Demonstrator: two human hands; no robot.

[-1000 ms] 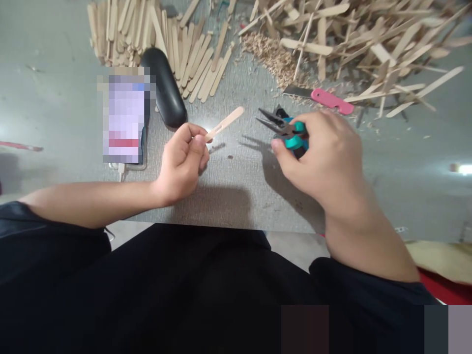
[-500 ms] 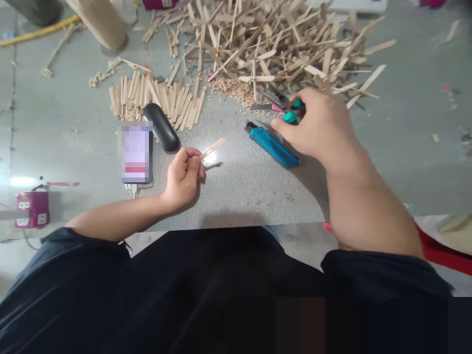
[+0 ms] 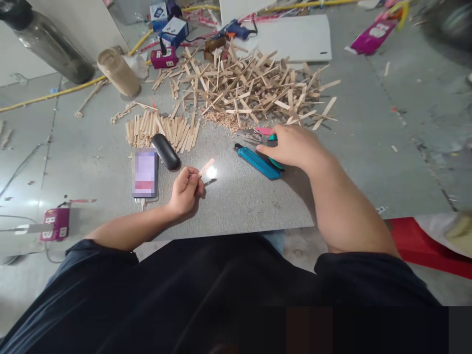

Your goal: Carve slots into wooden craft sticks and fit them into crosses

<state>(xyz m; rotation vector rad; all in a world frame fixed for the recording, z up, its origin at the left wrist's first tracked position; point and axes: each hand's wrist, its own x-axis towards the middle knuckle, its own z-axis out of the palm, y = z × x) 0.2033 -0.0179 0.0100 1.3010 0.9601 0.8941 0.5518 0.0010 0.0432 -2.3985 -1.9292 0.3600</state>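
Note:
My left hand (image 3: pixel 186 191) is closed in a pinch on a craft stick (image 3: pixel 206 167), whose rounded far end points up and to the right above the table. Fingers and thumb of my right hand (image 3: pixel 291 145) sit around the teal-handled pliers (image 3: pixel 272 138), low at the table; part of the handles is hidden under the hand. A blue utility knife (image 3: pixel 260 162) lies just left of and below them. Beside the pliers' jaws is a pink-handled blade (image 3: pixel 263 131).
Beyond my hands lies a large heap of crossed craft sticks (image 3: pixel 258 83). A row of loose sticks (image 3: pixel 142 129), a black case (image 3: pixel 165 151) and a phone (image 3: pixel 145 173) are at left. Farther back stand a bottle (image 3: pixel 55 46), a jar (image 3: pixel 118 73) and a blue glue gun (image 3: pixel 238 30).
My view has tilted up, showing more of the table's far side. My right hand has lowered the pliers beside the utility knife. My left hand still holds the craft stick.

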